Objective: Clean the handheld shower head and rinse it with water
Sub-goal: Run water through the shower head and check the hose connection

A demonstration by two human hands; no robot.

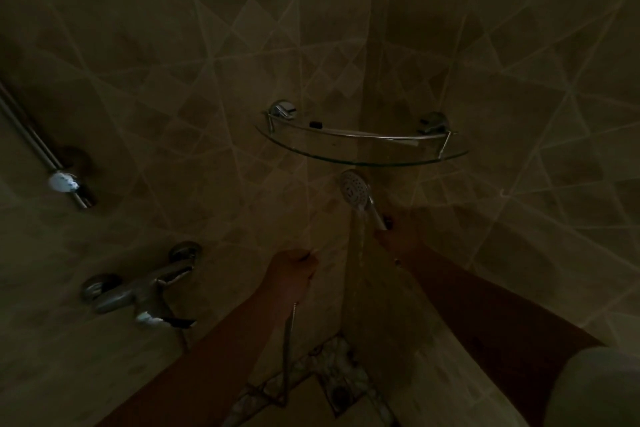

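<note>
Shower head [354, 191] duty falls to the right hand [398, 236], whose fingers are curled round the lower end of the handle, so that the round spray face is held up just beneath the glass corner shelf [363, 158] and turned towards the camera. The left hand [292, 269] is closed in a loose fist beside the hose [289, 350]; whether the hose is actually gripped cannot be told in the dim light. A thin stream of water [360, 239] is seen falling from the lower edge of the face towards the floor drain [341, 392]. The piece is judged to be light and rigid, with a smooth chrome finish that is likely to be slippery when wet, so the handle is best taken low and firmly, while the stiff, springy hose is kept slack to avoid a twisting pull. The face is seen as a pale grey disc dotted with rings of small nozzles, and the handle is narrow and shiny. To the left, the mixer tap [138, 291] and a wall rail [41, 149] are mounted on the tiles.
</note>
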